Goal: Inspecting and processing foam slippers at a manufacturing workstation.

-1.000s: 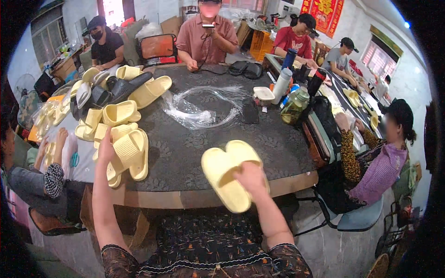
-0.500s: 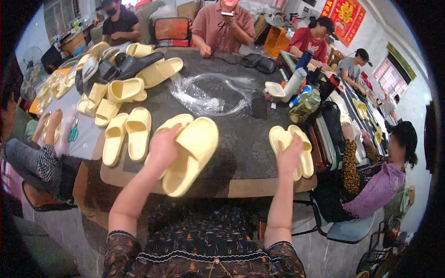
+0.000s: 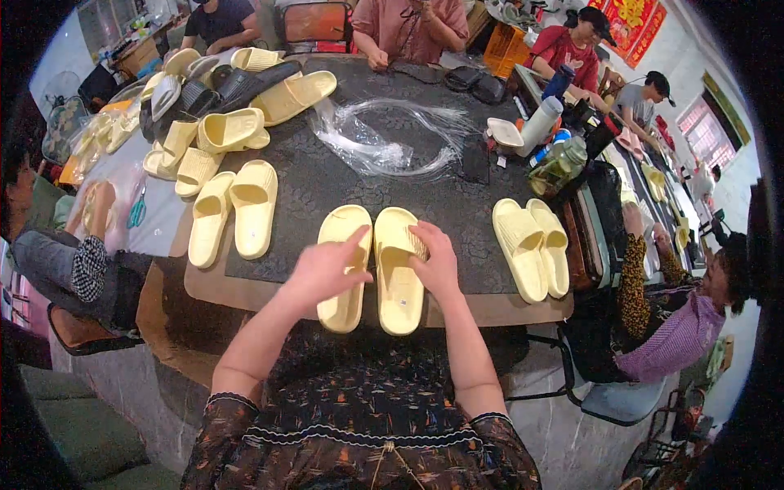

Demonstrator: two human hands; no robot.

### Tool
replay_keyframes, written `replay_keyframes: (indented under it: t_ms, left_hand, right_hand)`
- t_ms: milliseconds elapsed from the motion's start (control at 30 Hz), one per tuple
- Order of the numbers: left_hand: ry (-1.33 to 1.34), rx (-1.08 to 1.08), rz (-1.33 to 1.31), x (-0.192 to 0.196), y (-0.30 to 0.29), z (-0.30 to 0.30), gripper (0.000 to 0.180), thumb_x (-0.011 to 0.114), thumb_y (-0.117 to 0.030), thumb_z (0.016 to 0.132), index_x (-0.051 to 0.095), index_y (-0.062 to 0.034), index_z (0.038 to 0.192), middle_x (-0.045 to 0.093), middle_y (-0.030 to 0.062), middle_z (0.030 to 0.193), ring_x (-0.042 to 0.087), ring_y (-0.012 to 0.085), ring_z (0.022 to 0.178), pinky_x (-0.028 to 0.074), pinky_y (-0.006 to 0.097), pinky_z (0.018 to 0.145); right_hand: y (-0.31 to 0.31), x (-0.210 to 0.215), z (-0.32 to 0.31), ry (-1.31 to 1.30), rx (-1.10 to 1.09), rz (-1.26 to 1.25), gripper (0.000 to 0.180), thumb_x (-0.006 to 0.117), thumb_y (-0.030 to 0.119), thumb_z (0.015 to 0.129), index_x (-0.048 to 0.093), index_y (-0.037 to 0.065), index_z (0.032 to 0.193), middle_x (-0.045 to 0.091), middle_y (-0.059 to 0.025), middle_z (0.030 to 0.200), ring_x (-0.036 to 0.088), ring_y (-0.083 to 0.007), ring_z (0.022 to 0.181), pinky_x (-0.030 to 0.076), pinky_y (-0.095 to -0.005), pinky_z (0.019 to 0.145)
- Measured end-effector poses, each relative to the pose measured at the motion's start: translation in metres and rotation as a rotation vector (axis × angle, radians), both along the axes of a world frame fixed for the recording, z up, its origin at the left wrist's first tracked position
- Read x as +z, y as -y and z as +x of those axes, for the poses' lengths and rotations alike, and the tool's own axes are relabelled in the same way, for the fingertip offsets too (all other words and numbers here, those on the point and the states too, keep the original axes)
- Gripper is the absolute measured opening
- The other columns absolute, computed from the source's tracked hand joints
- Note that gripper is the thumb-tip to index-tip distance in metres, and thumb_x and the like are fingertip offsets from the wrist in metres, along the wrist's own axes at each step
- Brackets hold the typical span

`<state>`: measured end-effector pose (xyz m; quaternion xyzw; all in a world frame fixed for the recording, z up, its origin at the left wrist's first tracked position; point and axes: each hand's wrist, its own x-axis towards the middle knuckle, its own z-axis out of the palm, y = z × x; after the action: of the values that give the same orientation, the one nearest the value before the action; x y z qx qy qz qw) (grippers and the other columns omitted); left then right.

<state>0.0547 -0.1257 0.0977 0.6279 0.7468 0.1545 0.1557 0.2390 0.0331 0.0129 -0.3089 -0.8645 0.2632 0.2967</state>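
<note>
Pair of pale yellow slide sandals (image 3: 371, 265), soles down, side by side at the near edge of the dark table (image 3: 327, 175), toes pointing away. Step in hand, by judgement: squaring the pair up; the next move calls for even heels and touching sides. Left hand (image 3: 327, 269) lies flat and open on the left sandal; right hand (image 3: 435, 263), fingers loosely curled, rests on the right sandal's strap, gripping nothing. Second finished pair (image 3: 531, 245) right of it; third pair (image 3: 233, 211) left.

Bright even daylight, soft shadows, sharp centre, bent dark fisheye rim
</note>
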Motion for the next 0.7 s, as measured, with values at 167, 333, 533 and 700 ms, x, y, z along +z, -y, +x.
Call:
replay_keyframes:
  t_ms: [167,333,533,700]
  left_hand:
    - [-0.005,0.129,0.313,0.004,-0.017,-0.037,0.036,0.067,-0.030,0.080,0.062,-0.0072,0.107,0.062,0.0130,0.087,0.061,0.0310,0.090,0.050,0.043,0.074]
    - [-0.247,0.242,0.160,-0.028,-0.050,-0.067,0.031,0.066,-0.026,0.080,0.063,-0.0105,0.107,0.060,0.0152,0.097,0.058,0.0331,0.099,0.050,0.044,0.083]
    - [-0.232,0.065,-0.014,-0.044,-0.088,-0.082,0.020,0.062,-0.025,0.080,0.071,-0.0181,0.097,0.061,0.0133,0.104,0.058,0.0339,0.103,0.050,0.044,0.087]
    - [-0.057,0.007,-0.142,-0.074,-0.080,-0.113,0.021,0.057,-0.024,0.084,0.073,-0.0174,0.097,0.062,0.0157,0.101,0.060,0.0343,0.097,0.049,0.044,0.086]
  right_hand:
    - [0.009,-0.001,-0.010,-0.041,-0.077,0.062,0.051,0.069,0.006,0.063,0.058,0.013,0.112,0.054,-0.0065,0.121,0.050,-0.0293,0.112,0.046,-0.0398,0.093]
    - [0.007,-0.007,-0.013,-0.098,-0.076,0.091,0.049,0.068,0.007,0.062,0.058,0.012,0.110,0.054,-0.0079,0.119,0.050,-0.0296,0.109,0.046,-0.0401,0.092]
    - [0.006,-0.008,-0.004,-0.163,-0.094,0.115,0.049,0.068,0.006,0.062,0.059,0.013,0.110,0.055,-0.0073,0.119,0.049,-0.0308,0.110,0.044,-0.0407,0.095]
    - [0.015,-0.013,-0.012,-0.130,-0.059,0.050,0.052,0.070,0.008,0.062,0.059,0.014,0.113,0.053,-0.0069,0.121,0.048,-0.0307,0.114,0.043,-0.0400,0.098]
